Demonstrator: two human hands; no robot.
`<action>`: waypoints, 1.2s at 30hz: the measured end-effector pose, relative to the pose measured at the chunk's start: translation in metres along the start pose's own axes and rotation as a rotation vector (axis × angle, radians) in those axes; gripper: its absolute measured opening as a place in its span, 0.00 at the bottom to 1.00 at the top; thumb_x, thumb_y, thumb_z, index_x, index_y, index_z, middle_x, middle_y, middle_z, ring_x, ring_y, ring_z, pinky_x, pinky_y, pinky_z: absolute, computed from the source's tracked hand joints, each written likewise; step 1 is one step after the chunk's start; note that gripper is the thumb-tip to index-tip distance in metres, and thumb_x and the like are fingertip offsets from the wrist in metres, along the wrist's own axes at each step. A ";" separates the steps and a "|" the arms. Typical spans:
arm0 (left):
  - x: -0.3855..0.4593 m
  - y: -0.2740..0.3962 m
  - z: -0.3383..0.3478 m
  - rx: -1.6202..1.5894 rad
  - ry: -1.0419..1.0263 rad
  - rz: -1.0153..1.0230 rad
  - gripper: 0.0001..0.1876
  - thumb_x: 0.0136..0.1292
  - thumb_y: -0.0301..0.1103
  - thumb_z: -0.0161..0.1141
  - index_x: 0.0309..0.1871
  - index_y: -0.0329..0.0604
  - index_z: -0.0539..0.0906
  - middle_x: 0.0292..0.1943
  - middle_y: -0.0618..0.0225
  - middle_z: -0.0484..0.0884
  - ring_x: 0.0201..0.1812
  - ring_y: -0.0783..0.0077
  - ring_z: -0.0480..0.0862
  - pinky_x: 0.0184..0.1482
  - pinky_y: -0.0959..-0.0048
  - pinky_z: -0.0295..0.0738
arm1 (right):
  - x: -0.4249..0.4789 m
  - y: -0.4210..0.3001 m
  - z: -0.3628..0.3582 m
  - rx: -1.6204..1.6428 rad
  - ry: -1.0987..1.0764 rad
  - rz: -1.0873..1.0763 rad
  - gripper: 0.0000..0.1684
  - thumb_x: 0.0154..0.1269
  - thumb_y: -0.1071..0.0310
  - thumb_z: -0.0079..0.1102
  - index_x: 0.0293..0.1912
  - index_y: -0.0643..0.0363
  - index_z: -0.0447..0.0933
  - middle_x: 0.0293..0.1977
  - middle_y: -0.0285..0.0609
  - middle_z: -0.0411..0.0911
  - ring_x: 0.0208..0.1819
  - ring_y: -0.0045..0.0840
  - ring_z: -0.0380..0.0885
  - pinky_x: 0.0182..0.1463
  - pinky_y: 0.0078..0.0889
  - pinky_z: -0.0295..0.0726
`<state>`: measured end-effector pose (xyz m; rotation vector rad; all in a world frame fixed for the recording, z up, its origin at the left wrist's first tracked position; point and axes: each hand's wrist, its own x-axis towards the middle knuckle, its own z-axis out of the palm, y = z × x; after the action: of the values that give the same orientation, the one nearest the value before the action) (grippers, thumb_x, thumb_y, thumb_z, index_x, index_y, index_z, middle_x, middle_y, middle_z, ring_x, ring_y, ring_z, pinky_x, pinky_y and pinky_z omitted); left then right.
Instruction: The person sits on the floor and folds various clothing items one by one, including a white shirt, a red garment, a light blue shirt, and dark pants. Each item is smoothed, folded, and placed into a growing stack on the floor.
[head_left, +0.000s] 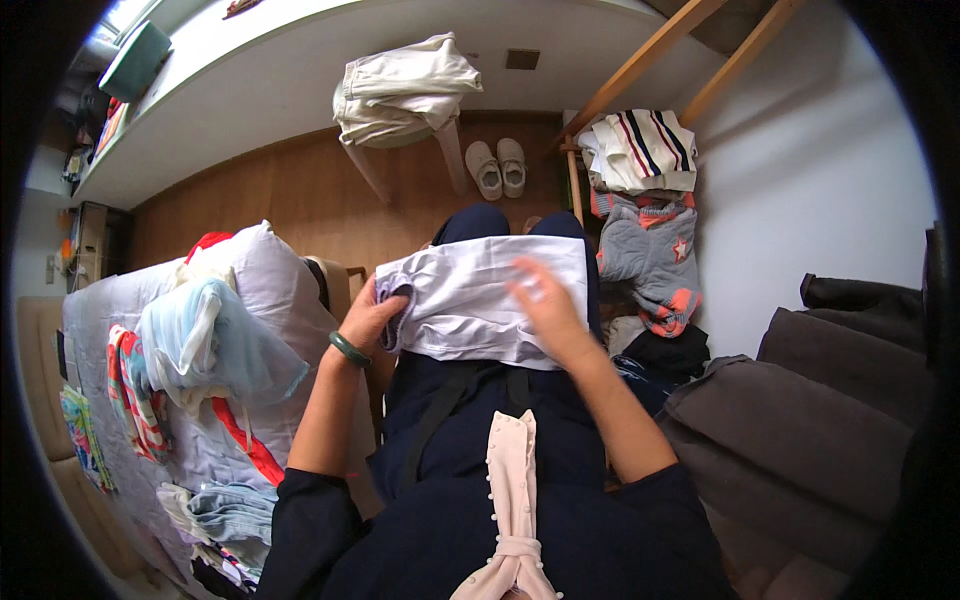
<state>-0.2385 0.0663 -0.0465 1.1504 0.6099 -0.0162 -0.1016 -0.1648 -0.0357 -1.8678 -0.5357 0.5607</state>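
Observation:
A white garment lies folded flat across my lap, with a lilac elastic-looking edge gathered at its left end. My left hand grips that end, thumb on top of the cloth. Over the right part of the garment is my right hand, blurred, with its fingers apart and nothing held in them. Whether its palm touches the fabric I cannot tell. Below the garment, a pale pink tie with pearl-like beads hangs down my dark top.
Left, a bed bears a pale blue tulle garment, a red strap and folded denim. Ahead, a white stool holds cream clothes beside white shoes. Right are striped clothes, a grey padded garment and dark fabric.

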 end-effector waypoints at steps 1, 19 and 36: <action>-0.001 0.003 0.001 -0.033 0.043 -0.009 0.20 0.54 0.22 0.54 0.53 0.38 0.71 0.46 0.70 0.76 0.46 0.78 0.75 0.51 0.79 0.68 | 0.005 0.009 -0.030 -0.511 0.184 -0.204 0.25 0.59 0.60 0.57 0.52 0.64 0.68 0.50 0.50 0.71 0.52 0.37 0.69 0.56 0.33 0.67; -0.009 0.083 0.079 -0.437 -0.324 0.040 0.22 0.60 0.27 0.49 0.59 0.36 0.68 0.50 0.63 0.75 0.48 0.73 0.77 0.53 0.74 0.71 | -0.052 0.019 -0.197 0.813 0.257 0.239 0.20 0.62 0.60 0.57 0.50 0.61 0.69 0.42 0.39 0.75 0.43 0.21 0.74 0.47 0.24 0.74; 0.069 -0.022 0.078 -0.207 -0.177 -0.348 0.18 0.55 0.21 0.49 0.51 0.38 0.70 0.41 0.65 0.78 0.42 0.71 0.78 0.47 0.72 0.74 | -0.087 0.173 -0.138 0.867 0.259 0.877 0.19 0.54 0.64 0.61 0.45 0.60 0.75 0.41 0.41 0.78 0.39 0.30 0.78 0.45 0.36 0.77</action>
<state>-0.1536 0.0104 -0.0766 0.8224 0.6320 -0.3419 -0.0690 -0.3752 -0.1412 -1.2091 0.6718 0.9076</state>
